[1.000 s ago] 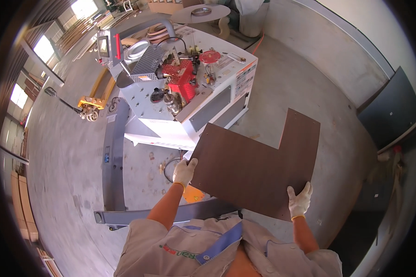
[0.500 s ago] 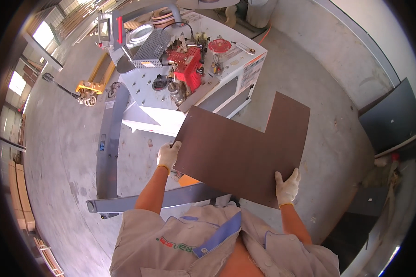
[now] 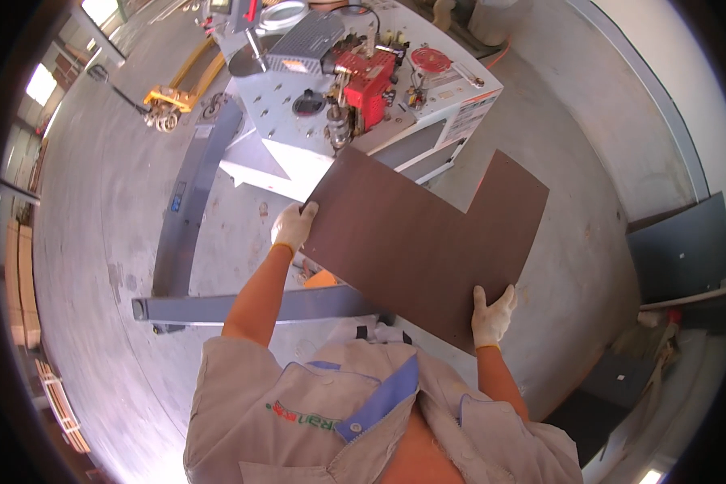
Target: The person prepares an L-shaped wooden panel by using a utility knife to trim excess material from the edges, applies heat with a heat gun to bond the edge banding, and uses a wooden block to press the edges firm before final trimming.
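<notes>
Between my hands is a large dark brown panel (image 3: 411, 250) with a rectangular notch cut into its far edge. My left hand (image 3: 294, 226), in a white glove with a yellow cuff, is closed on the panel's left edge. At the near right edge my right hand (image 3: 492, 316), gloved the same way, grips the panel with its thumb on the upper face. The panel's far left corner lies just before the red machine head (image 3: 367, 90) on a white machine (image 3: 286, 165); whether they touch I cannot tell.
Grey metal beams (image 3: 189, 202) form an angle around the machine's near left side. A yellow pallet truck (image 3: 173, 98) stands at the far left. Dark sheets (image 3: 682, 252) lean by the right wall. An orange object (image 3: 321, 279) shows under the panel.
The panel has turned slightly clockwise in my hands, its near right corner coming a little closer to me. The machine and beams have shifted in the picture as the view moved.
</notes>
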Action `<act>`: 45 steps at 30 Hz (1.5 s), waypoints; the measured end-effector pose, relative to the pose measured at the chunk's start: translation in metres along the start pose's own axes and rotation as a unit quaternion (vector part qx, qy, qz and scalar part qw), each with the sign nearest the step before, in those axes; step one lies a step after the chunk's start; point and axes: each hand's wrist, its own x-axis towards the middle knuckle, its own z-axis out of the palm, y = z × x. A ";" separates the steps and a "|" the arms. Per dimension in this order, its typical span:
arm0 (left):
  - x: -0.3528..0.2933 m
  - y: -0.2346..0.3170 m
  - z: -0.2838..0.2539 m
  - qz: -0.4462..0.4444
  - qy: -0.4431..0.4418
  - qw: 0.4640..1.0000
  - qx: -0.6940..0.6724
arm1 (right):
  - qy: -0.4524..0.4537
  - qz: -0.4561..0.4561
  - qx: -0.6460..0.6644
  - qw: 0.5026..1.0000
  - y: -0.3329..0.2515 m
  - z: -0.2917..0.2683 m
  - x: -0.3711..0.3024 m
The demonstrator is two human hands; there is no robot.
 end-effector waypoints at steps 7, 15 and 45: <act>0.011 -0.010 -0.003 0.039 -0.044 0.996 0.071 | 0.039 -0.091 0.018 0.995 0.010 0.014 0.016; -0.024 0.011 -0.006 0.000 -0.032 0.995 0.098 | 0.028 -0.122 0.040 0.991 0.016 0.004 0.023; 0.035 0.054 0.021 0.161 -0.025 0.976 0.142 | 0.061 0.018 0.057 0.996 -0.032 0.001 0.047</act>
